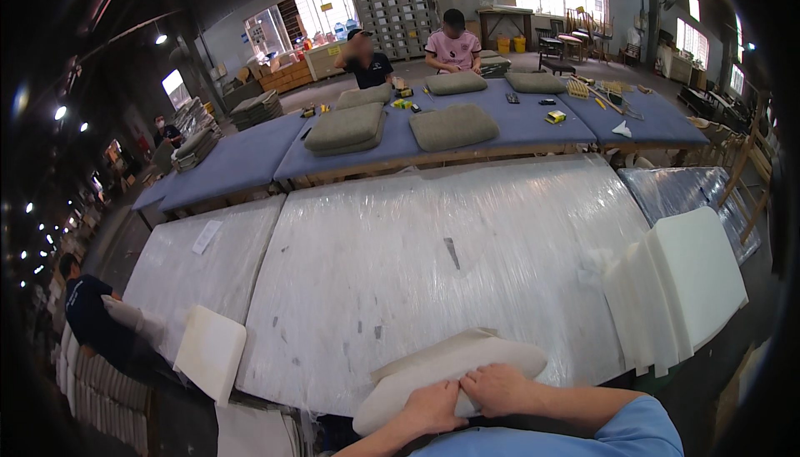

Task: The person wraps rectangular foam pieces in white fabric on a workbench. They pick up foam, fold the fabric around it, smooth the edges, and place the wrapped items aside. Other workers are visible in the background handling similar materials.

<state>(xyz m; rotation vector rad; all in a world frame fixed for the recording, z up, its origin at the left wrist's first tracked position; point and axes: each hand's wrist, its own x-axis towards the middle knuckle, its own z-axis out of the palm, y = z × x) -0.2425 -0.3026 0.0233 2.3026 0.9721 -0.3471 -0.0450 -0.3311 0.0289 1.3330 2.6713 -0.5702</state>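
Head view: pale cushion in the left hand and right hand

A plastic-wrapped white surface fills the middle of the frame. Behind it, a blue surface runs across the upper part. A foam stack leans over the wrapped surface's right end, at the right of the frame. The pale cushion lies at lower centre, across the near edge, with a beige flap along its far side. A foam pad sits at lower left, near a co-worker in dark clothes. Olive cushions rest on the blue surface, upper centre, with two more people beyond. Both hands meet at the pale cushion's near side, almost touching, their fingers clamped on its edge. Smallest are a dark strip right of centre and a yellow box, upper right.
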